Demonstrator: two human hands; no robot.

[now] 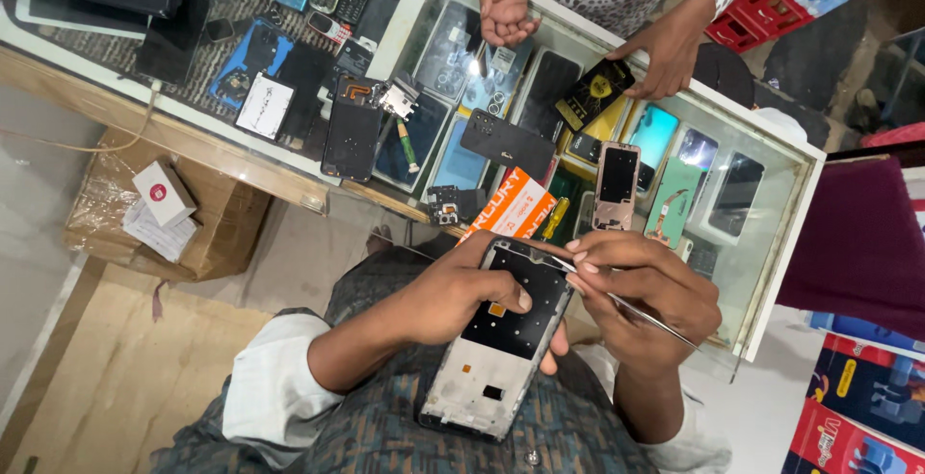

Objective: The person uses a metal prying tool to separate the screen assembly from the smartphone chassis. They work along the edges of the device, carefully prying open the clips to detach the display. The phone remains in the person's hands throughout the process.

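Note:
My left hand [453, 291] grips an opened phone frame [501, 344] by its upper left side, with the thumb pressed on the dark inner panel. The frame is silver-white with a black middle and lies tilted over my lap. My right hand [641, 291] pinches thin metal tweezers [626, 305], whose tip touches the frame's top right corner. Both hands sit close together in front of the glass counter [771, 243].
On the counter lie a pink phone frame [617, 185], an orange packet [515, 209], a dark phone back [506, 142] and several phone parts. Another person across the counter rests a hand on a black-and-yellow packet [594, 92]. A cardboard box [164, 214] sits on the floor at left.

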